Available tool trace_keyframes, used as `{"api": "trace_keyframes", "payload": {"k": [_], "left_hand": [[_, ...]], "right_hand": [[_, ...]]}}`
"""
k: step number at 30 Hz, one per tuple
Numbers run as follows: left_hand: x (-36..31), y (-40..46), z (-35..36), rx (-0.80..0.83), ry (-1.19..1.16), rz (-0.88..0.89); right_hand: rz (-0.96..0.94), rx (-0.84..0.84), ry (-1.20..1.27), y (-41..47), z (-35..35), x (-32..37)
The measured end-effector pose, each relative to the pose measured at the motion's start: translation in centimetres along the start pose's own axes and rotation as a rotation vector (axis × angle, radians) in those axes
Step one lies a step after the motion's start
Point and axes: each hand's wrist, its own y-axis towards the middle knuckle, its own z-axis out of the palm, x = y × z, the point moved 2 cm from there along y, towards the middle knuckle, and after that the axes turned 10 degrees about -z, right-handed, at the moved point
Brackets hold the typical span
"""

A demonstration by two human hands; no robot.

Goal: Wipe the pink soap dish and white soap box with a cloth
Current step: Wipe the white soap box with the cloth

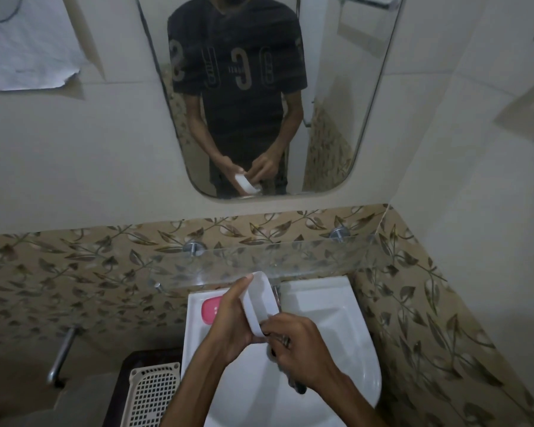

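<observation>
Both hands were raised together over the white washbasin (346, 340). Left hand (228, 325) was clamped around the white soap box (261, 300), holding it tilted with its open side facing the camera. Right hand (299, 349) was closed on a dark cloth (290, 375), its fingertips pressed at the near end of the box; most of the cloth was hidden under the hand. Beside the basin's near left edge stood a cream perforated basket (151, 396). On the basin's far left corner lay the pink soap dish (211, 309), partly covered by the left hand. Beyond the basin ran a glass shelf (305, 257) against leaf-patterned tiles. Above it hung a mirror (336, 134) reflecting the person with both hands on the box.
</observation>
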Motion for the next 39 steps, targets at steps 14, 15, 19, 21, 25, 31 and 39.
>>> {"api": "trace_keyframes", "payload": {"k": [14, 15, 19, 21, 25, 31, 39], "left_hand": [[2.0, -0.6, 1.7, -0.079, -0.120, 0.044], [2.3, -0.5, 1.7, -0.102, -0.087, 0.093], [2.9, -0.2, 1.6, -0.089, 0.051, 0.213], [3.0, -0.2, 1.5, -0.079, 0.149, 0.264], [3.7, -0.2, 1.3, -0.057, 0.214, 0.298], [4.1, 0.1, 1.6, 0.083, 0.009, 0.196], [3.6, 0.5, 0.1, -0.022, -0.025, 0.294]], "right_hand": [[0.333, -0.065, 0.196, -0.8, 1.7, 0.4], [0.384, -0.069, 0.243, -0.6, 1.7, 0.5], [0.574, -0.108, 0.492, 0.6, 1.0, 0.3], [0.670, -0.119, 0.699, 0.9, 0.2, 0.7], [0.812, -0.108, 1.039, 1.7, -0.4, 1.6], [0.860, -0.518, 1.329, 3.7, 1.8, 2.0], [0.400, -0.411, 0.125, 3.1, 1.8, 1.2]]}}
